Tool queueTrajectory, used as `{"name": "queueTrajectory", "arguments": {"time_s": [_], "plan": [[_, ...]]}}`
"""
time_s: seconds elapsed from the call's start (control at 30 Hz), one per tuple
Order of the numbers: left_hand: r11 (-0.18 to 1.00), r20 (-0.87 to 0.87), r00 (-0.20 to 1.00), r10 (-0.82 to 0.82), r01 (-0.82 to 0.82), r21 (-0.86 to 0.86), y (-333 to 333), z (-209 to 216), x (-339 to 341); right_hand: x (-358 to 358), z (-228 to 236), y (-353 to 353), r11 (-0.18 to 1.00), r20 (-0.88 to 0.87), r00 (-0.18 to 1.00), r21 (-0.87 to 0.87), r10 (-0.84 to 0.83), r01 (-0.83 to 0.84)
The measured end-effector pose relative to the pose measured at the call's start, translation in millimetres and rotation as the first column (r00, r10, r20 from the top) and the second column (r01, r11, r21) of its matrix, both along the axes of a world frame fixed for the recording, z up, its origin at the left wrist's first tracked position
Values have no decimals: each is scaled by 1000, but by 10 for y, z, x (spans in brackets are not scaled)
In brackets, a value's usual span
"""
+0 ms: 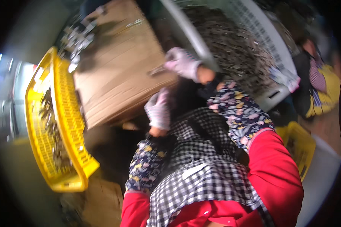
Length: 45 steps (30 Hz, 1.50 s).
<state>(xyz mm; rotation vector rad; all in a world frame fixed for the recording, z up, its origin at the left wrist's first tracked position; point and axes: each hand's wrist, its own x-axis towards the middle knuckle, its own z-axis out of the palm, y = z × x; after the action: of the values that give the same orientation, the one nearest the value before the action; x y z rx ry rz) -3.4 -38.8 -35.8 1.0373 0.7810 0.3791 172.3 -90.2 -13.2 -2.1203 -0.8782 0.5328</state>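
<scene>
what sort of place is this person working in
Probably a small-parts factory or workshop: a large pale crate heaped with small dark pieces, perhaps metal; a yellow basket of similar-looking bits; and a gloved right hand holding something thin by brown cardboard.

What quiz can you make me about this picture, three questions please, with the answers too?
1. True or false: the left hand and right hand both wear pale striped gloves.
2. Which hand holds the small, narrow, brownish-grey piece? A) left B) right
3. Fill in: the pale grey plastic crate holding small dark pieces is to the ____ of the flat brown cardboard.

Key: 1 true; 2 B; 3 right.
</scene>
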Motion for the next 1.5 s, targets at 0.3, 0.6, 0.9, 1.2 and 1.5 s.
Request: {"name": "queueTrajectory", "arguments": {"time_s": [0.3,0.6,0.9,1.2,1.5], "plan": [[995,-46,998,-52,55,79,-10,56,3,1186,571,-1431,881,-33,945,-373,-324,290],[992,-117,990,-75,86,94,97,-13,-59,1278,-1121,-1865,532,252,905,-846,342,35],[996,-57,995,-87,85,-23,58,3,-51,1055,-746,-1793,427,163,935,-904,314,14],[992,-9,994,-111,110,-64,107,-10,-96,1190,381,-1563,880,-256,887,187,-385,436],[988,-2,991,-135,135,-75,106,-4,-92,278,689,-307,935,-447,886,248,-122,253]]}}
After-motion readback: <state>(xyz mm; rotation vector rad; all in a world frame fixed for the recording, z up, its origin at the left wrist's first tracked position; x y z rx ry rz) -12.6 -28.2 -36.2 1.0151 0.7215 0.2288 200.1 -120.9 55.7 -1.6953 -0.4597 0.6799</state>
